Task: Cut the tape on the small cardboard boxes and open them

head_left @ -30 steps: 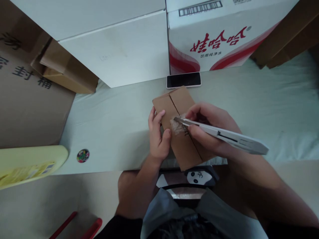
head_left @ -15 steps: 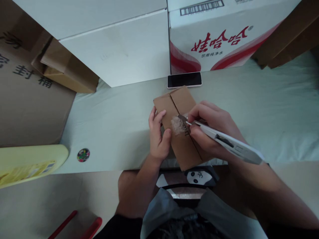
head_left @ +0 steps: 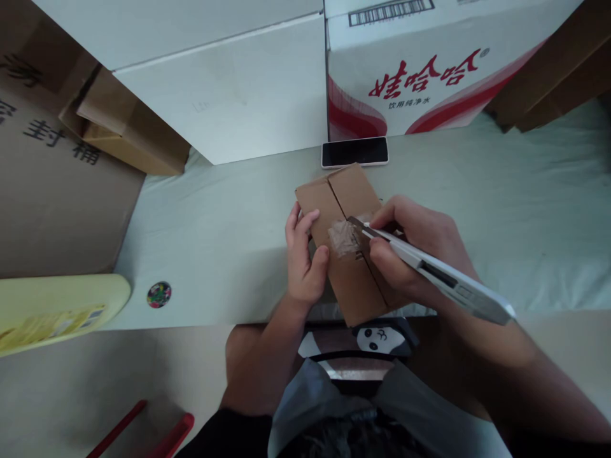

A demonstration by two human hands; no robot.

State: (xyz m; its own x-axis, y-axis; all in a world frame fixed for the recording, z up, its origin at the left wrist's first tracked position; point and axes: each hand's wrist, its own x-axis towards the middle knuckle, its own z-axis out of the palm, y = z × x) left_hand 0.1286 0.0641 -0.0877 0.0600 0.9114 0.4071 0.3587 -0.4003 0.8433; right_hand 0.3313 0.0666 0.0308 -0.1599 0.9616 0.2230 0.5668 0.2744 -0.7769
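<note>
A small brown cardboard box [head_left: 351, 280] lies on the pale green table [head_left: 214, 235], its two top flaps meeting in a seam with a patch of clear tape [head_left: 342, 236] across it. My left hand [head_left: 303, 257] grips the box's left side, thumb on top. My right hand [head_left: 415, 254] is closed round a white utility knife [head_left: 439, 277]. The blade tip rests at the right edge of the tape patch, on the seam.
A black phone [head_left: 354, 151] lies just behind the box. Behind it stand a large white carton [head_left: 229, 95] and a red-and-white printed carton [head_left: 420, 70]. Brown cartons [head_left: 52, 184] crowd the left side. A yellow object [head_left: 52, 312] and a round sticker [head_left: 159, 294] sit at the near left.
The knife tip has slid right and slightly away along the taped seam, from the left part of the tape patch to its right edge. My left hand has stayed in place.
</note>
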